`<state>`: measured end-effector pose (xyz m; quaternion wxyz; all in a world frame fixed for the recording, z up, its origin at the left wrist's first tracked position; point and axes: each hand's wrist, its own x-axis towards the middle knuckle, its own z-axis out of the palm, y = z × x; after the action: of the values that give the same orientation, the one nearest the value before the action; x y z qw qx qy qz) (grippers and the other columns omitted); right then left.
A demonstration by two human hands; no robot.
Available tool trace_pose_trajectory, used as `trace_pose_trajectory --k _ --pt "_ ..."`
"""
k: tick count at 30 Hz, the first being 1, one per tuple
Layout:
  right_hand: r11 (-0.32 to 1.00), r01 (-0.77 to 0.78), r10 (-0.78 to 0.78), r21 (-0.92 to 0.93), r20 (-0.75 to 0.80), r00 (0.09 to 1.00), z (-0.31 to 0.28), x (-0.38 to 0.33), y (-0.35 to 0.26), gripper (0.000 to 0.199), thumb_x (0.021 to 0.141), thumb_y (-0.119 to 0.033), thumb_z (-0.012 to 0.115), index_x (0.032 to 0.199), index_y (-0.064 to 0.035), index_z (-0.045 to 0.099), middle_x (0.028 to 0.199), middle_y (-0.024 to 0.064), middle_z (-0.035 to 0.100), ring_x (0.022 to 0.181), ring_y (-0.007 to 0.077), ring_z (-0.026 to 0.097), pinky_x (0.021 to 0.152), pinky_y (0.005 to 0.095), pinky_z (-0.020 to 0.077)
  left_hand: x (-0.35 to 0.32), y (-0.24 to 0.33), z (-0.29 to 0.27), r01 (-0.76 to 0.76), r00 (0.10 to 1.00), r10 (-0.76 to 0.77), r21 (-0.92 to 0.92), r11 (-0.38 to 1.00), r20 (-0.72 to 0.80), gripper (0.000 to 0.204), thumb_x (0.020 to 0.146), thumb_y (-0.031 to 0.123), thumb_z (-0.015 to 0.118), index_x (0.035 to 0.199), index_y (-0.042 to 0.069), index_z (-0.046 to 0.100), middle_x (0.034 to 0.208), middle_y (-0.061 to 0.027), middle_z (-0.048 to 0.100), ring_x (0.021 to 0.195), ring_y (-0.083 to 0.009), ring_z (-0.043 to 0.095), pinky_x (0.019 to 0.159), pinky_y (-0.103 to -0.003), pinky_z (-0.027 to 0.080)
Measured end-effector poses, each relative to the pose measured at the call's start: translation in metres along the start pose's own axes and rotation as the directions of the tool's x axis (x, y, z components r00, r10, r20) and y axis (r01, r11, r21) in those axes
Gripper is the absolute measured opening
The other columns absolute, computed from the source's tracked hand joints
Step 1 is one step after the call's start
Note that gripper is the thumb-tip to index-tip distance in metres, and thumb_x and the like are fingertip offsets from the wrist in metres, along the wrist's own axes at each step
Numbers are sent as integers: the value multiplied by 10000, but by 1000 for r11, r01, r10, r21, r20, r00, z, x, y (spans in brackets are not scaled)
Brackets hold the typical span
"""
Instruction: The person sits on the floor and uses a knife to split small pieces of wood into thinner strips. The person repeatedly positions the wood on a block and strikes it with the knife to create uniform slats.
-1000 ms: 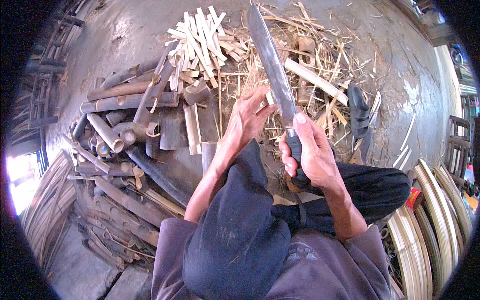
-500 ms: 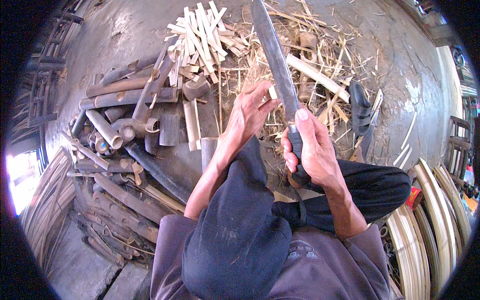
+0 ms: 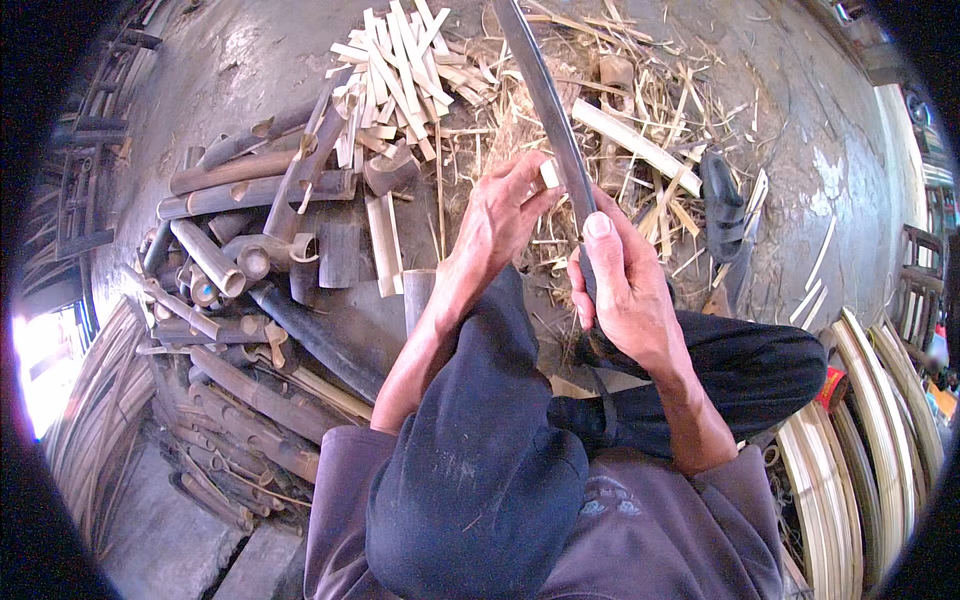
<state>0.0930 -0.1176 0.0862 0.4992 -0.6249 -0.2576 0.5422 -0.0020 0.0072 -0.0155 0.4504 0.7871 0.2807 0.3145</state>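
My right hand (image 3: 625, 290) is wrapped round the dark handle of a long machete (image 3: 552, 100), thumb lying along the base of its blade. The blade rises away from me, leaning left, and its tip is cut off by the upper edge. My left hand (image 3: 497, 215) pinches a short pale bamboo strip (image 3: 549, 174) between thumb and fingers, close to the blade's left side. Only the strip's end shows; the fingers hide the remainder. Whether blade and strip touch, I cannot tell.
A heap of split bamboo strips (image 3: 400, 65) lies ahead. Dark bamboo tubes (image 3: 255, 195) are piled at left. Shavings (image 3: 640, 100) and a split bamboo length (image 3: 637, 147) litter the floor beyond my hands, near a black sandal (image 3: 722, 205). Bundled long strips (image 3: 820, 490) stand at right.
The machete has turned in my right hand, so its blade looks narrower, more edge-on. My left hand has shifted slightly, still pinching the bamboo strip.
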Motion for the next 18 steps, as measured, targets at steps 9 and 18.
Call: trace_pose_trajectory --k 9,18 --pt "978 75 -81 -192 -23 996 -1 5 7 440 1024 -256 410 1448 -142 385 727 32 530 627 87 474 607 271 448 4 -2 -5 -24 999 23 41 999 43 206 838 51 647 1035 43 588 895 -153 610 838 -357 616 716 -399 503" --pt "967 159 -163 -199 -4 987 6 7 17 461 1019 -255 395 1465 -146 345 790 88 536 596 101 488 571 268 427 3 -7 -7 -77 997 77 35 996 1 287 836 39 654 1108 63 567 913 -167 607 837 -365 629 702 -406 510"
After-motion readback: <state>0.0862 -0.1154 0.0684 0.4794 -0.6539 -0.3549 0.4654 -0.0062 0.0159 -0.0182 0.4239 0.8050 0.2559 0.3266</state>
